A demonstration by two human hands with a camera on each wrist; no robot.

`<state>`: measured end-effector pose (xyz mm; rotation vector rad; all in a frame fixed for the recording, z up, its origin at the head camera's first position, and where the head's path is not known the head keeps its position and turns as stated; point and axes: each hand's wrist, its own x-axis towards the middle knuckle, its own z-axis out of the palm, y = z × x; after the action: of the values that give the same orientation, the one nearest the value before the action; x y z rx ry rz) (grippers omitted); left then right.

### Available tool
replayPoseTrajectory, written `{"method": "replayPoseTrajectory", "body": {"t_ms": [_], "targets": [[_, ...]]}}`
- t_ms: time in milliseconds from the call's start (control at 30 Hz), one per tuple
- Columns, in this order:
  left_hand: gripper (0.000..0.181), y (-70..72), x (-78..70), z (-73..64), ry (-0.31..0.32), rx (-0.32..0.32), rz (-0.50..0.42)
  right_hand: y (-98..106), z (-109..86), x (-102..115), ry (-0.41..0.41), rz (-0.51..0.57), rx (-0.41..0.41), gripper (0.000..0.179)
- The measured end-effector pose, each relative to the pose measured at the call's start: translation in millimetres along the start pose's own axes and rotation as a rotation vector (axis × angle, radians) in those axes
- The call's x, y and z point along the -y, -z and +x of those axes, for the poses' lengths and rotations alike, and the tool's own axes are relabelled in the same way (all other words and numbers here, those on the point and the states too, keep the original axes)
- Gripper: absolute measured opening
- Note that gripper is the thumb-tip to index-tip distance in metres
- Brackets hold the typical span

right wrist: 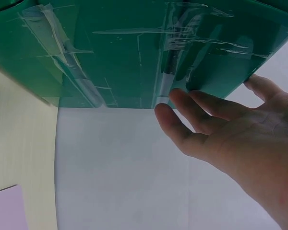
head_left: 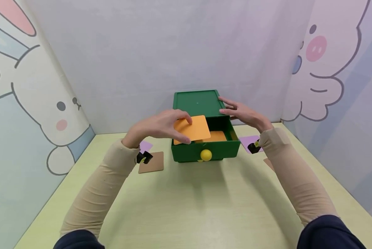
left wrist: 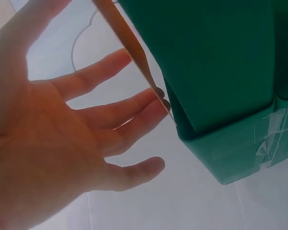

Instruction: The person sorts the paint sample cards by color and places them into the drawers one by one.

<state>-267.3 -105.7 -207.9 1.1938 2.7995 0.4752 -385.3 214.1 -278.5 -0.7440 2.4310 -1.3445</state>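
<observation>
A green box (head_left: 196, 102) stands at the back of the table with its drawer (head_left: 186, 152) pulled out; the drawer front has a yellow knob (head_left: 206, 155). My left hand (head_left: 159, 126) holds a square orange card (head_left: 196, 128) between thumb and fingers, tilted over the drawer's left part. Inside the drawer lies another orange card (head_left: 219, 136), partly hidden by the held one. With fingers spread, my right hand (head_left: 243, 113) rests on the box's right edge and side. The right wrist view shows those fingertips against the taped green side (right wrist: 129, 72).
On the table left of the box lie a brown card (head_left: 152, 162) and a purple card (head_left: 145, 146). To its right are another purple card (head_left: 247, 141) and a brown one (head_left: 268, 164), partly covered by the right forearm. Walls enclose the table's back and sides.
</observation>
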Motion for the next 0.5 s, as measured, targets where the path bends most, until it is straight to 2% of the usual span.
{"method": "replayPoseTrajectory", "body": {"t_ms": [267, 500], "targets": [[0.050, -3.2, 0.0, 1.2, -0.003, 0.010, 0.018, -0.1, 0.1, 0.2, -0.004, 0.000, 0.001, 0.070], [0.050, -2.5, -3.3, -1.4, -0.024, 0.026, -0.019, 0.4, -2.0, 2.1, 0.011, 0.007, 0.004, 0.069]]}}
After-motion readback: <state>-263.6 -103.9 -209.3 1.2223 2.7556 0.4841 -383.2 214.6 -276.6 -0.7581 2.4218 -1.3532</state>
